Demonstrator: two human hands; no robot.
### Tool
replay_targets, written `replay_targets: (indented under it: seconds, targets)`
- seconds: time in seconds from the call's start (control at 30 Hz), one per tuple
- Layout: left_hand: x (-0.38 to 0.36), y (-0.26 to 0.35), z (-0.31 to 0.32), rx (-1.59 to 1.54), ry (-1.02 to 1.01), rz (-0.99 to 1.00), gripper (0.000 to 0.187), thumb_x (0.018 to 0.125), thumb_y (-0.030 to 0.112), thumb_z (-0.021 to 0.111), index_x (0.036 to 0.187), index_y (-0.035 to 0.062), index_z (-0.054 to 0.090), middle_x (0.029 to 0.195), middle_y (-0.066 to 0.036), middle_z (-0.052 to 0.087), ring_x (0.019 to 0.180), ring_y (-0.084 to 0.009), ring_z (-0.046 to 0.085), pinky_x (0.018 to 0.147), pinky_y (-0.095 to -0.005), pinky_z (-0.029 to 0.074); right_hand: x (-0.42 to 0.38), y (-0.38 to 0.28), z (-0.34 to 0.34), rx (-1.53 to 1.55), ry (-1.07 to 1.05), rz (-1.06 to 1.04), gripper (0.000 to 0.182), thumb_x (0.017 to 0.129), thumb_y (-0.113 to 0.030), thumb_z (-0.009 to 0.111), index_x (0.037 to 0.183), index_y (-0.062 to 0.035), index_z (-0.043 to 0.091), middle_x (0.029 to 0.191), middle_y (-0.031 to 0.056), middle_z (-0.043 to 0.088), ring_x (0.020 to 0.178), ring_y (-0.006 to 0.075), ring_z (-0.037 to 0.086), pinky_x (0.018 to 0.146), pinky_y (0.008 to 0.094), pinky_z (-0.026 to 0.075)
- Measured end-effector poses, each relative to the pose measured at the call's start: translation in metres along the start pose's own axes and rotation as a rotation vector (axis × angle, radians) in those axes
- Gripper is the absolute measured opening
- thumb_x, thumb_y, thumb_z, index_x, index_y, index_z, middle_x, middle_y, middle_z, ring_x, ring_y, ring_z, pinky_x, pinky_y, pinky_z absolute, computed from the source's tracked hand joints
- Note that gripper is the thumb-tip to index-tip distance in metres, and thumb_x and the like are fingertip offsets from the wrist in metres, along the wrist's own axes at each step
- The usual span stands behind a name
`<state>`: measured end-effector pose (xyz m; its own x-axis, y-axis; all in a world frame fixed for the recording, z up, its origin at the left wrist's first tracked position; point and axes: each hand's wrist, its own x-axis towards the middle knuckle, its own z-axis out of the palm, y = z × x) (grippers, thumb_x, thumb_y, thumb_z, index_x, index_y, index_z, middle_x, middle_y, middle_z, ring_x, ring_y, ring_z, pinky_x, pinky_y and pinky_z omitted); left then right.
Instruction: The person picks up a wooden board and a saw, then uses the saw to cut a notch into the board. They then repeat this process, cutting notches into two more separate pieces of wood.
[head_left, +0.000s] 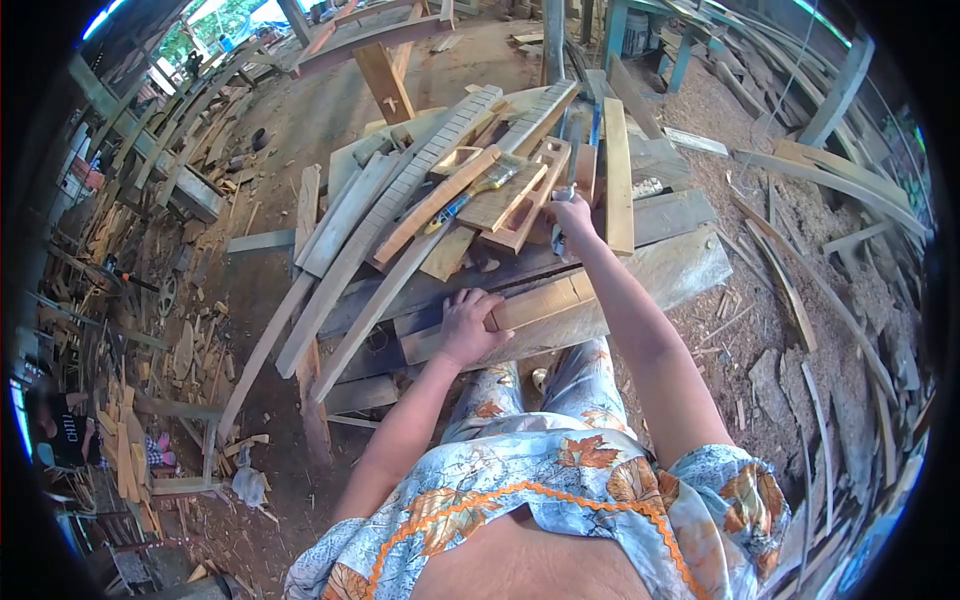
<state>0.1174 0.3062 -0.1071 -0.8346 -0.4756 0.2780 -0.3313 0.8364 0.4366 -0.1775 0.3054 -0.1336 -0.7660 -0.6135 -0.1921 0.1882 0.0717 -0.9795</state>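
My left hand bends its fingers over a light wooden block at the near edge of the workbench. That block lies lengthwise in front of my lap and has dark lines across it. Farther forward, my right hand is closed around a grey metal tool, parts of which show above and below the fist; its kind I cannot tell. Beside this hand lie a slotted wooden piece and an upright-pointing pale board. A brush with a blue handle rests on the stacked wood.
Long notched wooden strips lie slantwise over the bench's left side. A wooden frame stands beyond it. Offcuts and shavings litter the ground, and long boards lie on the right. A person is at the far left.
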Motion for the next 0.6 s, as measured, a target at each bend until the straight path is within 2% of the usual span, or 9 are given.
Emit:
replay_targets:
  seconds: [0.1, 0.13, 0.3, 0.37, 0.43, 0.5, 0.53, 0.57, 0.6]
  targets:
    - [0.001, 0.001, -0.003, 0.013, -0.017, -0.005, 0.056, 0.055, 0.037, 0.079, 0.104, 0.0147, 0.064, 0.102, -0.003, 0.057, 0.104, -0.0255, 0.050, 0.088, -0.0453, 0.037, -0.020, -0.018, -0.005, 0.184, -0.100, 0.068, 0.025, 0.077, -0.003, 0.063, 0.101, -0.0027, 0.056, 0.076, 0.0074, 0.060, 0.060, 0.0173, 0.060, 0.046, 0.0295, 0.048]
    - [0.001, 0.001, -0.003, 0.001, -0.038, -0.016, 0.056, 0.055, 0.037, 0.080, 0.104, 0.0137, 0.065, 0.102, -0.003, 0.057, 0.105, -0.0253, 0.050, 0.088, -0.0459, 0.037, -0.017, -0.017, -0.008, 0.163, -0.127, 0.078, 0.029, 0.073, -0.002, 0.065, 0.101, -0.0016, 0.056, 0.080, 0.0076, 0.060, 0.063, 0.0184, 0.060, 0.050, 0.0311, 0.052]
    - [0.002, 0.001, -0.002, 0.000, -0.049, -0.032, 0.057, 0.054, 0.037, 0.080, 0.103, 0.0128, 0.065, 0.103, -0.003, 0.058, 0.106, -0.0248, 0.050, 0.090, -0.0479, 0.037, -0.020, -0.032, -0.002, 0.231, -0.146, 0.043, 0.028, 0.069, -0.001, 0.068, 0.094, -0.0007, 0.057, 0.077, 0.0085, 0.061, 0.058, 0.0184, 0.059, 0.048, 0.0302, 0.050]
    - [-0.001, -0.002, 0.003, -0.003, -0.019, -0.020, 0.056, 0.055, 0.036, 0.080, 0.104, 0.0136, 0.064, 0.103, -0.002, 0.057, 0.107, -0.0246, 0.050, 0.091, -0.0492, 0.036, -0.021, -0.048, 0.000, 0.059, -0.095, -0.050, 0.024, 0.065, -0.004, 0.073, 0.084, -0.0034, 0.059, 0.074, 0.0070, 0.060, 0.057, 0.0162, 0.057, 0.048, 0.0290, 0.046]
    - [-0.002, -0.001, 0.002, -0.004, -0.019, -0.022, 0.056, 0.055, 0.036, 0.080, 0.104, 0.0139, 0.064, 0.103, -0.002, 0.057, 0.107, -0.0244, 0.050, 0.091, -0.0494, 0.036, -0.025, -0.076, -0.001, -0.187, -0.066, -0.107, 0.026, 0.061, -0.008, 0.075, 0.081, -0.0032, 0.059, 0.068, 0.0064, 0.058, 0.053, 0.0161, 0.054, 0.047, 0.0314, 0.044]
    - [-0.002, 0.000, -0.001, -0.003, -0.013, -0.023, 0.056, 0.055, 0.036, 0.080, 0.105, 0.0143, 0.064, 0.103, -0.002, 0.057, 0.108, -0.0242, 0.049, 0.091, -0.0496, 0.037, -0.044, -0.103, -0.003, -0.151, -0.028, -0.100, 0.023, 0.059, -0.008, 0.074, 0.075, -0.0028, 0.059, 0.065, 0.0057, 0.056, 0.052, 0.0160, 0.053, 0.046, 0.0315, 0.042]
    - [-0.001, 0.000, -0.003, -0.009, -0.026, -0.025, 0.056, 0.056, 0.036, 0.080, 0.105, 0.0143, 0.063, 0.103, -0.002, 0.057, 0.108, -0.0241, 0.049, 0.090, -0.0497, 0.037, -0.036, -0.103, -0.012, -0.160, -0.046, -0.029, 0.019, 0.058, -0.007, 0.073, 0.069, -0.0026, 0.060, 0.065, 0.0058, 0.056, 0.053, 0.0161, 0.053, 0.047, 0.0309, 0.042]
    - [-0.001, 0.001, -0.004, -0.016, -0.040, -0.025, 0.056, 0.056, 0.036, 0.080, 0.105, 0.0144, 0.063, 0.103, -0.002, 0.057, 0.108, -0.0240, 0.049, 0.090, -0.0499, 0.037, -0.016, -0.089, -0.021, -0.192, -0.004, -0.046, 0.016, 0.057, -0.006, 0.073, 0.066, -0.0024, 0.060, 0.066, 0.0054, 0.056, 0.052, 0.0156, 0.052, 0.047, 0.0311, 0.042]
    - [-0.001, 0.000, -0.004, -0.023, -0.037, -0.029, 0.056, 0.056, 0.036, 0.080, 0.105, 0.0144, 0.063, 0.103, -0.002, 0.057, 0.108, -0.0240, 0.049, 0.090, -0.0499, 0.037, -0.020, -0.093, -0.031, -0.175, -0.019, -0.024, 0.016, 0.058, -0.006, 0.073, 0.067, 0.0002, 0.062, 0.065, 0.0080, 0.059, 0.052, 0.0165, 0.055, 0.048, 0.0317, 0.044]
